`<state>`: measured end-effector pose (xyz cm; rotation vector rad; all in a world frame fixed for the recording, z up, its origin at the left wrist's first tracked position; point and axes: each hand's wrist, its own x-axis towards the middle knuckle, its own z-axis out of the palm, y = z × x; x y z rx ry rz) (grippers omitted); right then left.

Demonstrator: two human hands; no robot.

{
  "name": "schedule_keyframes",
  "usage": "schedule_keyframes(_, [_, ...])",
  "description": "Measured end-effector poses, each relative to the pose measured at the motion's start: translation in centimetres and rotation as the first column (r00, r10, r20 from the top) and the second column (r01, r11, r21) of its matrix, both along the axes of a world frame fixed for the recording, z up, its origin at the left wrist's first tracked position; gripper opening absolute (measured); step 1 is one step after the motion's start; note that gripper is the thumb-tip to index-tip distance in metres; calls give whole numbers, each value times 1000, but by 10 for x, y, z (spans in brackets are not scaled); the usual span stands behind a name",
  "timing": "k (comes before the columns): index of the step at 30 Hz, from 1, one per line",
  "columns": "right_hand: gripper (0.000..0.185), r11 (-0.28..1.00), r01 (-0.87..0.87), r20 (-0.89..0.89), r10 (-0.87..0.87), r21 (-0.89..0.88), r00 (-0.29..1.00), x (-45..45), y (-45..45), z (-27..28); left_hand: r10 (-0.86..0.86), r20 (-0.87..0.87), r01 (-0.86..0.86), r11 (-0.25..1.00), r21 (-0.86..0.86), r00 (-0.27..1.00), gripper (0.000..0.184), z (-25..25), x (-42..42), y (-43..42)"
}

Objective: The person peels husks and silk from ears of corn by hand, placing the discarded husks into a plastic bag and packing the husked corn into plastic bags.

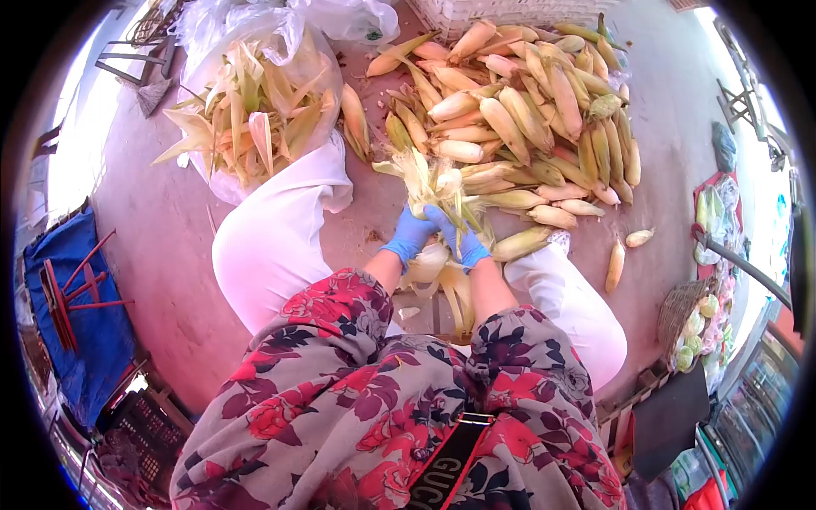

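Observation:
Between my knees, my left hand (410, 234) and my right hand (457, 238), both in blue gloves, are closed side by side on an ear of corn. Its loosened pale husk leaves (422, 180) spread out above my fingers. The ear's body is mostly hidden by the gloves and leaves. More torn husks (450, 289) hang or lie just below my hands. Ahead and to the right lies a big heap of corn ears (510, 110), many in pale husks. One ear (520, 244) rests close to my right hand.
A plastic bag (327, 76) full of stripped husks (263, 110) stands ahead on the left. Behind the corn heap is a white woven basket (484, 10). Loose ears (615, 266) lie on the floor at right. A blue tarp (85, 340) with a red stool frame is far left.

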<state>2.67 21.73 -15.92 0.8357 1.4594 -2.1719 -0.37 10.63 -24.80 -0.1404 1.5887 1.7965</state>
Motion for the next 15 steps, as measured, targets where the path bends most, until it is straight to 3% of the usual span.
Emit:
schedule_keyframes(2, [60,956,-203,-128,234,213,964,-3,15,12,92,-181,-76,993,92,979,40,18,-13,8])
schedule_keyframes(3, [62,901,-289,-164,355,325,920,-4,22,19,117,-161,-108,992,67,980,41,29,-18,9])
schedule_keyframes(5, [61,855,-213,-219,348,473,912,-8,28,88,190,-139,-190,982,10,972,44,69,-40,2])
schedule_keyframes(6, [58,888,-88,-337,261,451,905,-10,29,109,263,-134,-255,964,73,955,45,68,-53,0])
schedule_keyframes(7, [56,909,35,-443,169,416,880,-11,21,119,231,-301,-264,962,-74,925,41,96,-69,-15])
schedule_keyframes(9, [52,872,95,-452,154,481,879,-3,42,144,331,-278,-335,942,33,902,37,111,-104,-28])
schedule_keyframes(10, [50,870,116,-423,113,479,899,2,46,152,364,-372,-346,931,115,854,34,112,-126,-38])
schedule_keyframes(12, [44,852,200,-387,4,484,922,14,52,158,464,-248,-402,877,264,850,33,166,-156,-71])
schedule_keyframes(14, [41,849,242,-341,-79,470,937,30,57,143,529,-321,-405,832,380,785,31,179,-195,-107])
schedule_keyframes(15, [40,849,261,-311,-122,459,943,36,60,139,562,-400,-444,823,354,724,31,200,-206,-125])
